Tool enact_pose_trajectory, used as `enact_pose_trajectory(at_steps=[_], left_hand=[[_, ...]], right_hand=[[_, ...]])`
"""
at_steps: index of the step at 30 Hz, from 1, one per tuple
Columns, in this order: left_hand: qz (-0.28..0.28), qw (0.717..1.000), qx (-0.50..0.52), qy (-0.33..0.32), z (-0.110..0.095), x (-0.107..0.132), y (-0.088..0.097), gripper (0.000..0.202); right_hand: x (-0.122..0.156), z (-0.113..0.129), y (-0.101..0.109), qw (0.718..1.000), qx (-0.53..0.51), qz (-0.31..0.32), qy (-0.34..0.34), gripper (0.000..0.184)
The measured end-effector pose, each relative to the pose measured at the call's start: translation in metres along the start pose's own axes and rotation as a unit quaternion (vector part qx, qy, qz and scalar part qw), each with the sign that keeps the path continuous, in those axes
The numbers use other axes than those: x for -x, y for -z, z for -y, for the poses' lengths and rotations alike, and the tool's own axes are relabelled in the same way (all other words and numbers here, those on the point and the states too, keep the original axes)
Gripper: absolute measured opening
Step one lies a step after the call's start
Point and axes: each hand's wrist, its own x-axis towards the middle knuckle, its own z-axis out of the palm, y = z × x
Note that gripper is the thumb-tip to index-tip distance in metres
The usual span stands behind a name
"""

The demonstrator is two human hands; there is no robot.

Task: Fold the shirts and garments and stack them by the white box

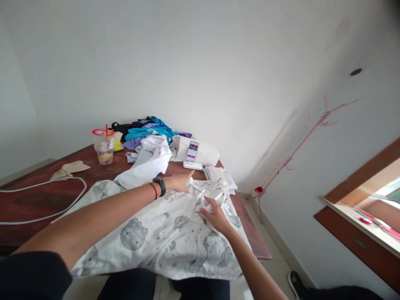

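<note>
A white garment with grey cat prints (162, 237) lies spread over the near part of a dark wooden table (34, 200). My left hand (179, 181) lies flat on its far edge, fingers stretched out, a black band and red string on the wrist. My right hand (215, 216) presses flat on the cloth just right of the middle, fingers apart. Neither hand holds anything.
A crumpled white cloth (150, 160), a pile of blue and purple clothes (150, 130), a white box (200, 152) with a phone (192, 151) leaning on it, a plastic cup with a red lid (104, 146), a beige cloth (70, 168) and a white cable (46, 200) share the table. A pink coat stand (300, 146) stands at the right wall.
</note>
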Motion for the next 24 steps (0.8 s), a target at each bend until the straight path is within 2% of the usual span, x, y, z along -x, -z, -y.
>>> enact_pose_trajectory(at_steps=[1, 3, 6, 10, 13, 15, 18, 21, 24], left_hand=[[0.035, 0.999, -0.022, 0.015, 0.003, 0.015, -0.009, 0.075], [0.09, 0.993, -0.061, 0.044, 0.008, 0.049, -0.017, 0.079], [0.124, 0.987, -0.086, 0.05, 0.01, 0.116, -0.008, 0.073], [0.025, 0.986, -0.159, 0.036, 0.024, 0.236, 0.007, 0.06], [-0.004, 0.974, -0.227, 0.026, 0.046, 0.321, 0.007, 0.071], [-0.021, 0.963, -0.266, 0.022, 0.059, 0.36, 0.003, 0.083], [-0.048, 0.95, -0.308, 0.007, 0.07, 0.385, -0.004, 0.086], [-0.099, 0.941, -0.323, -0.021, 0.072, 0.381, -0.005, 0.077], [-0.129, 0.934, -0.333, -0.025, 0.072, 0.369, -0.006, 0.071]], right_hand=[[-0.004, 0.001, 0.001, 1.0, -0.021, -0.015, -0.007, 0.057], [-0.017, 0.005, 0.004, 0.998, -0.047, -0.035, -0.021, 0.062], [-0.041, 0.012, 0.005, 0.994, -0.077, -0.032, -0.076, 0.068], [-0.073, 0.017, -0.005, 0.981, -0.094, -0.002, -0.168, 0.077], [-0.09, 0.015, -0.016, 0.98, -0.074, -0.007, -0.184, 0.076], [-0.097, 0.013, -0.021, 0.982, -0.048, -0.019, -0.184, 0.067], [-0.097, 0.014, -0.023, 0.986, -0.012, -0.028, -0.166, 0.042], [-0.089, 0.019, -0.014, 0.989, 0.019, -0.035, -0.139, 0.026], [-0.078, 0.018, 0.01, 0.988, 0.059, -0.057, -0.131, 0.026]])
